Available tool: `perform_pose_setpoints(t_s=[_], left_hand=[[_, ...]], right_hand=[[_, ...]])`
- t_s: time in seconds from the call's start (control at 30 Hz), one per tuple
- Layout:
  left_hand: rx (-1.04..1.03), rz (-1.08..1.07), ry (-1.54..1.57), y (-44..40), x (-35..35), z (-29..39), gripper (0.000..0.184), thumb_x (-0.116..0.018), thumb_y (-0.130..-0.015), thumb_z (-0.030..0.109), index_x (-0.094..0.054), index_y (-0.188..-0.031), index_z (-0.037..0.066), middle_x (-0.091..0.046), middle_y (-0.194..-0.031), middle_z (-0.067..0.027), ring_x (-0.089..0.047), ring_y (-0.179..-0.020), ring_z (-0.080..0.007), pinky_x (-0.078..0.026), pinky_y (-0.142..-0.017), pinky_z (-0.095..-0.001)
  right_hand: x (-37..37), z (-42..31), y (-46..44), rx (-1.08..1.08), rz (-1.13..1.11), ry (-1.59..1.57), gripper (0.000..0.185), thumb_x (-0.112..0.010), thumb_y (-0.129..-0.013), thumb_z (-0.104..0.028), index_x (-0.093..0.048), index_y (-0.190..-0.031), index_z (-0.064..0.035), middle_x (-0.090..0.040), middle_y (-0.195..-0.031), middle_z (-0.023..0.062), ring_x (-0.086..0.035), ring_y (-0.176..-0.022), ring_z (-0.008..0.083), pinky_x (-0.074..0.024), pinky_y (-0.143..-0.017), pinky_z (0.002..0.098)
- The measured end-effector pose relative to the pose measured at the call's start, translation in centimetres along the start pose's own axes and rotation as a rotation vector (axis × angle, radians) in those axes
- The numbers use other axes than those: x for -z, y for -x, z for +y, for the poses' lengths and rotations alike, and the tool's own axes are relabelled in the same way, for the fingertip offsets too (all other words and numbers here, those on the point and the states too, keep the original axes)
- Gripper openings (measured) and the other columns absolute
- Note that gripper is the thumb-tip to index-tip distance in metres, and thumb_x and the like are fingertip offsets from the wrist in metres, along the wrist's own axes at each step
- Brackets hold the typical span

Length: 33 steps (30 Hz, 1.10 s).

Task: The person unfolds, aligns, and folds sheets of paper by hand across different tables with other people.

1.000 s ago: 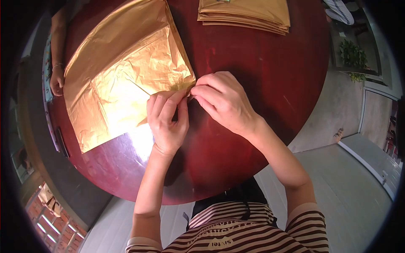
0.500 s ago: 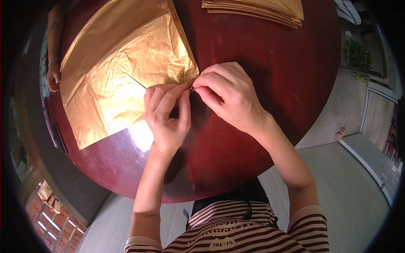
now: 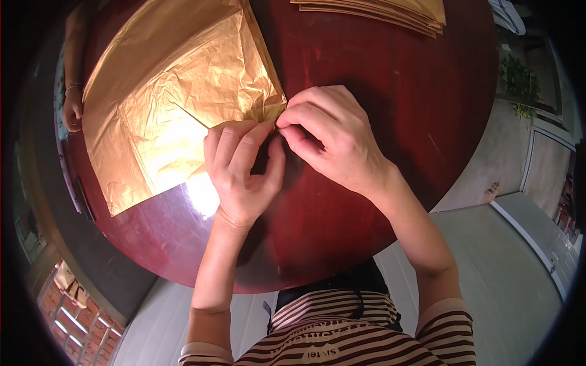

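A large sheet of shiny, wrinkled gold paper (image 3: pixel 207 73) lies on the dark red round table, with more layers showing along its right edge. My right hand (image 3: pixel 336 131) pinches the sheet's near right corner between thumb and fingertips. Beside it, my left hand (image 3: pixel 241 168) has its bent fingers on the same corner, the forefinger close to the right fingertips and the thumb a little apart below. A thin dark line (image 3: pixel 190 116) runs over the paper to my left knuckles; I cannot tell whether it is a slim stick or a crease. My fingers partly hide the corner.
A stack of folded gold paper (image 3: pixel 378 13) lies at the table's far side. Another person's hand (image 3: pixel 73 108) rests by the left edge of the table (image 3: pixel 360 226). A dark pen-like object (image 3: pixel 84 198) lies near that edge. A plant (image 3: pixel 519 79) stands beyond on the right.
My left thumb has come away from the forefinger and moved right and down. The right hand keeps its pinch at the corner. The view has shifted slightly.
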<state>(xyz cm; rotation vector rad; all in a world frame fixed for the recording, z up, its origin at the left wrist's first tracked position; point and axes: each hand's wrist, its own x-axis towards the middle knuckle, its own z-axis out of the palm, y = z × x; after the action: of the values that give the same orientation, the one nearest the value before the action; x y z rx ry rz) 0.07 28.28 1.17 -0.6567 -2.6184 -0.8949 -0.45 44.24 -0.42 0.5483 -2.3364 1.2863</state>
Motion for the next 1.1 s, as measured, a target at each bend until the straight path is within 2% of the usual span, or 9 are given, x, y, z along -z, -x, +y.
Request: perform_pose_setpoints(t_s=[0.13,0.2,0.3,0.43,0.63,0.8,0.83,0.9,1.1], left_hand=[[0.025,0.034,0.031,0.1,-0.2,-0.1,0.024,-0.067,-0.066,-0.006,-0.065,-0.086,0.006,-0.059,-0.08,-0.005,-0.053,-0.074,-0.0227,-0.042,-0.068,-0.0326],[0.058,0.034,0.056,0.0,-0.1,0.0,0.023,-0.067,-0.067,-0.007,-0.065,-0.086,0.006,-0.059,-0.08,-0.0052,-0.053,-0.074,-0.0226,-0.042,-0.067,-0.0325],[0.146,0.039,0.096,0.0,-0.1,0.0,0.02,-0.067,-0.069,-0.007,-0.064,-0.086,0.004,-0.06,-0.08,-0.0061,-0.053,-0.073,-0.0221,-0.042,-0.068,-0.0318],[0.182,0.038,0.103,0.2,-0.1,0.0,0.019,-0.067,-0.069,-0.007,-0.064,-0.085,0.004,-0.06,-0.08,-0.0063,-0.053,-0.073,-0.0222,-0.042,-0.068,-0.0315],[0.123,0.037,0.062,0.1,-0.2,0.0,0.019,-0.066,-0.069,-0.008,-0.062,-0.085,0.004,-0.059,-0.08,-0.0064,-0.052,-0.073,-0.0226,-0.042,-0.068,-0.0315],[0.514,0.146,0.413,0.1,0.0,1.1,0.023,-0.068,-0.067,-0.009,-0.061,-0.084,0.004,-0.057,-0.08,-0.0063,-0.052,-0.074,-0.0234,-0.042,-0.066,-0.0314],[0.514,0.15,0.41,0.1,0.1,0.8,0.023,-0.068,-0.067,-0.009,-0.061,-0.084,0.004,-0.057,-0.08,-0.0063,-0.052,-0.074,-0.0234,-0.042,-0.066,-0.0314],[0.238,0.056,0.168,0.3,0.2,-0.3,0.023,-0.069,-0.065,-0.008,-0.061,-0.083,0.005,-0.058,-0.08,-0.0063,-0.053,-0.075,-0.0237,-0.042,-0.067,-0.032],[0.141,0.057,0.13,0.5,0.0,-0.9,0.021,-0.068,-0.066,-0.002,-0.06,-0.083,0.008,-0.059,-0.08,-0.0064,-0.054,-0.077,-0.0259,-0.04,-0.072,-0.0351]], right_hand=[[0.1,0.1,0.1,-0.004,-0.035,-0.002,0.021,-0.07,-0.065,0.0,-0.061,-0.083,-0.0063,-0.059,-0.081,0.0037,-0.056,-0.072,0.0208,-0.0453,-0.067,0.0324],[0.4,-0.4,-0.1,-0.156,-0.06,-0.082,0.026,-0.069,-0.067,0.0,-0.061,-0.091,-0.0064,-0.059,-0.087,0.0043,-0.056,-0.074,0.0206,-0.0455,-0.068,0.0321],[0.5,0.0,-0.2,-0.067,-0.076,-0.016,0.032,-0.069,-0.069,-0.001,-0.061,-0.099,-0.0072,-0.058,-0.093,0.005,-0.057,-0.077,0.0205,-0.0461,-0.068,0.0319],[0.4,-0.4,-0.7,-0.054,-0.112,0.007,0.027,-0.069,-0.07,-0.002,-0.062,-0.096,-0.0069,-0.057,-0.096,0.0056,-0.057,-0.08,0.0207,-0.0465,-0.067,0.0314],[0.3,0.6,-1.3,0.012,-0.146,-0.079,0.013,-0.069,-0.071,-0.003,-0.062,-0.082,-0.0046,-0.059,-0.085,0.0051,-0.058,-0.076,0.0204,-0.0451,-0.07,0.0311],[0.6,0.3,-1.7,-0.091,-0.209,-0.108,0.012,-0.068,-0.072,-0.002,-0.059,-0.08,-0.0051,-0.06,-0.08,0.0041,-0.058,-0.072,0.0195,-0.0432,-0.067,0.0294],[0.6,0.4,-1.7,-0.091,-0.22,-0.102,0.013,-0.068,-0.073,-0.002,-0.059,-0.081,-0.0051,-0.06,-0.079,0.0039,-0.058,-0.07,0.0185,-0.0429,-0.066,0.0294],[0.7,0.3,-1.8,-0.099,-0.228,-0.112,0.013,-0.068,-0.072,-0.002,-0.059,-0.081,-0.0051,-0.06,-0.079,0.0035,-0.057,-0.069,0.0179,-0.0427,-0.066,0.0291],[1.1,-0.8,-2.8,-0.066,-0.295,-0.07,0.023,-0.069,-0.069,0.001,-0.061,-0.09,-0.0029,-0.06,-0.087,0.0088,-0.058,-0.075,0.0225,-0.0488,-0.067,0.034]])
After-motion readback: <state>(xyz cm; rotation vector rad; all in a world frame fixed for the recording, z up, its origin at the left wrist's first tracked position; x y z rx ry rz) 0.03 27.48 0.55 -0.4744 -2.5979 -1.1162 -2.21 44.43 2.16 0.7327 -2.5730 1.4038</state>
